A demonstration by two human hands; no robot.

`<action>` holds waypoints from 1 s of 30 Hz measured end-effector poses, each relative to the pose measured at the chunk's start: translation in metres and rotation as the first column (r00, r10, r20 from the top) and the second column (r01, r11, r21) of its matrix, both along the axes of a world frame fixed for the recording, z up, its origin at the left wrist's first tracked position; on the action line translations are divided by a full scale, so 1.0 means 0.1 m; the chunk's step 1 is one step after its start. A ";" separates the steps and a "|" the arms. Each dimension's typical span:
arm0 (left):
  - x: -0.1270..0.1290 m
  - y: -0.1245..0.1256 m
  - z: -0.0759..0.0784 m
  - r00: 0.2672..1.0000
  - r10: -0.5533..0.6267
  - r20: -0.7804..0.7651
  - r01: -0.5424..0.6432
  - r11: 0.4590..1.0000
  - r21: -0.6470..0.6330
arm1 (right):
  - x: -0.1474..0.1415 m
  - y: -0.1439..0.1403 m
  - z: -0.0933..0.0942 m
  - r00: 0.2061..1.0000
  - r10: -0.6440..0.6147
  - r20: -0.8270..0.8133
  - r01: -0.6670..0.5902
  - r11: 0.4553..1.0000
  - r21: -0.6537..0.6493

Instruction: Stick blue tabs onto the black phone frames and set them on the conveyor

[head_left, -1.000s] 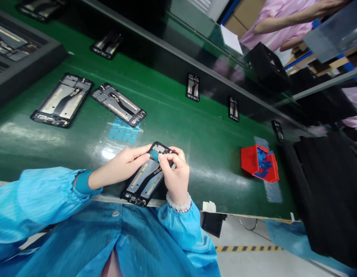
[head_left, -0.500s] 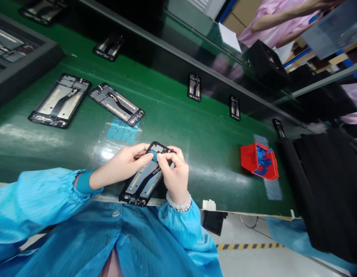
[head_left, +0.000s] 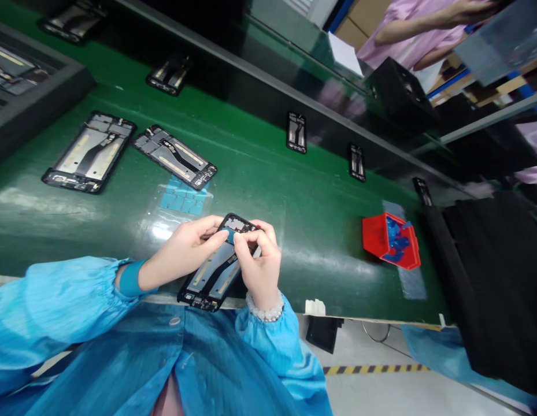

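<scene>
Black and flat, the phone frame (head_left: 218,263) lies tilted at the near edge of the glossy green belt (head_left: 320,219), its lower end overhanging the lip. Left hand (head_left: 185,249) and right hand (head_left: 257,266) close on its upper end, fingertips pinching a small blue pad (head_left: 229,234) against it. A clear sheet of blue pads (head_left: 181,199) lies just beyond; open belt stretches right toward a red bin (head_left: 392,241), well apart

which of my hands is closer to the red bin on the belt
Right. Your right hand is on the phone frame, on the side toward the red bin; your left hand holds the frame's far side.
</scene>
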State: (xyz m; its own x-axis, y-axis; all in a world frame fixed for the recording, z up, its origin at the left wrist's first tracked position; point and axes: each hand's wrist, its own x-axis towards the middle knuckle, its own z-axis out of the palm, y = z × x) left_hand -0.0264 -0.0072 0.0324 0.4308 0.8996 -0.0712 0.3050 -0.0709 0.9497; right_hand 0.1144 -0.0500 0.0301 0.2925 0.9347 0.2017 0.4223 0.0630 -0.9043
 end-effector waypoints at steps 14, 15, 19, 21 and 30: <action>0.02 -0.18 0.01 0.991 0.114 -0.062 -0.100 0.975 0.200 | -0.16 -0.11 0.04 0.960 -0.276 0.053 0.272 0.959 0.080; 0.02 -0.19 0.02 0.990 0.120 -0.073 -0.101 0.971 0.217 | -0.14 -0.11 0.06 0.953 -0.302 0.010 0.301 0.952 0.060; 0.03 -0.20 0.07 0.989 0.092 -0.112 -0.053 0.949 0.310 | -0.07 -0.08 0.14 0.949 -0.205 -0.238 0.175 0.974 -0.144; 0.04 -0.19 0.07 0.987 0.082 -0.138 -0.028 0.935 0.354 | -0.09 -0.07 0.16 0.937 -0.177 -0.300 0.121 0.973 -0.196; 0.04 -0.11 0.08 0.974 0.138 -0.182 -0.039 0.886 0.461 | -0.16 -0.06 0.09 0.943 -0.163 -0.292 0.118 0.979 -0.166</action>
